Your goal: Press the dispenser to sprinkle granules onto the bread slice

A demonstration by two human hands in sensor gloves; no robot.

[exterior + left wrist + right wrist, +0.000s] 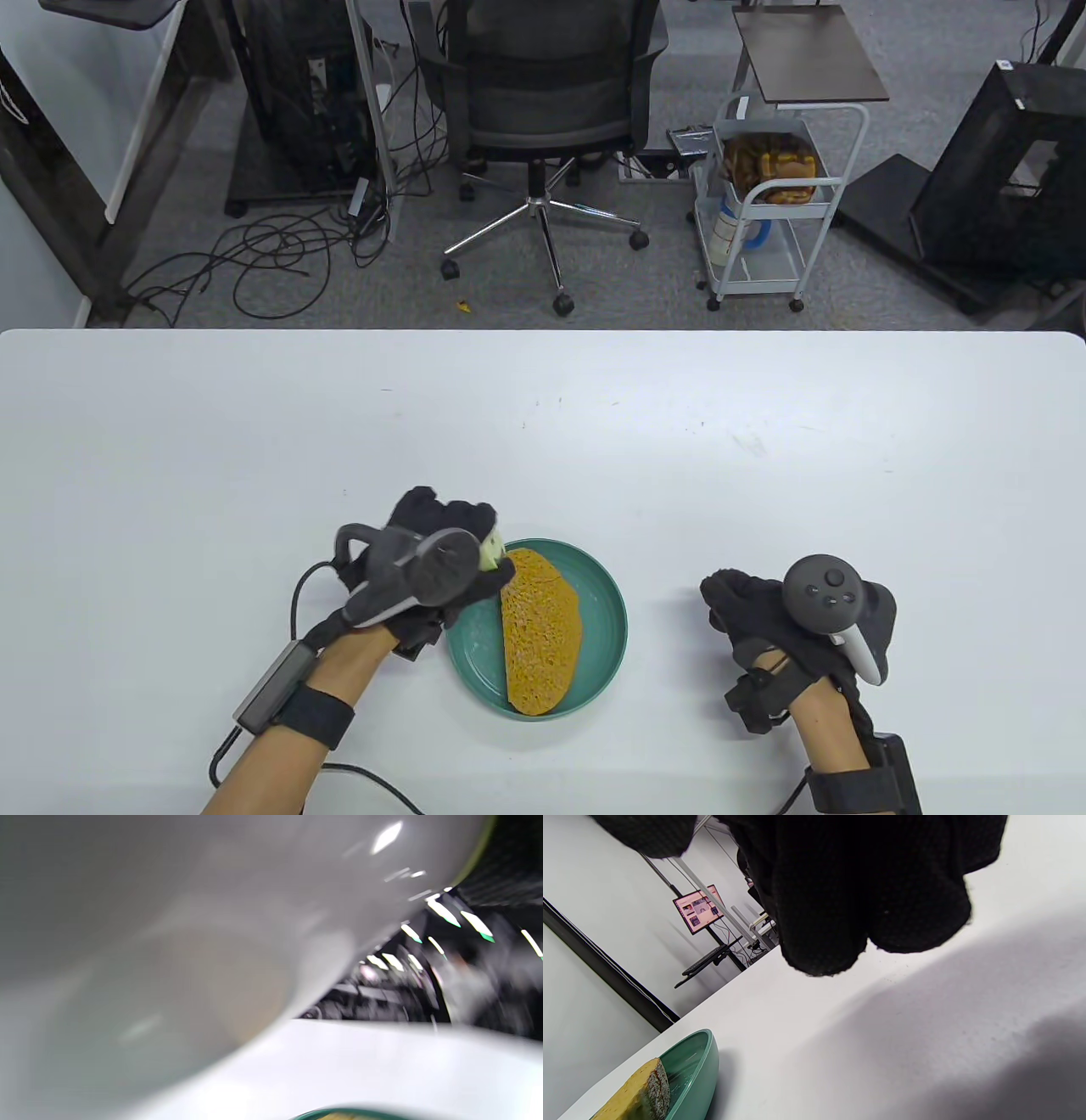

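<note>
From the table view I see my left hand point(441, 560) at the upper left rim of the green plate point(607, 624), its gloved fingers curled round a small pale dispenser point(490, 553). Only a sliver of the dispenser shows, peeking out on the plate side of the hand, right over the near end of the bread slice point(540, 632). I cannot tell whether it touches the bread or hangs just above it. In the left wrist view the dispenser point(191, 942) fills most of the picture as a blurred grey-white curved body, with the plate's green rim point(339, 1113) a thin arc at the bottom edge and the white tabletop point(382, 1065) behind.

The bread slice lies lengthwise in the plate, golden and porous, running from the left hand down toward the near rim. I cannot make out any granules on it.

My right hand point(768, 615) rests on the tabletop point(543, 424) to the right of the plate, apart from it, fingers loosely curled and holding nothing. In the right wrist view the gloved fingers point(840, 899) hang down close over the white surface, and the plate point(702, 1065) with a crusted end of the bread point(642, 1092) sits at the lower left corner, well clear of that hand.
</note>
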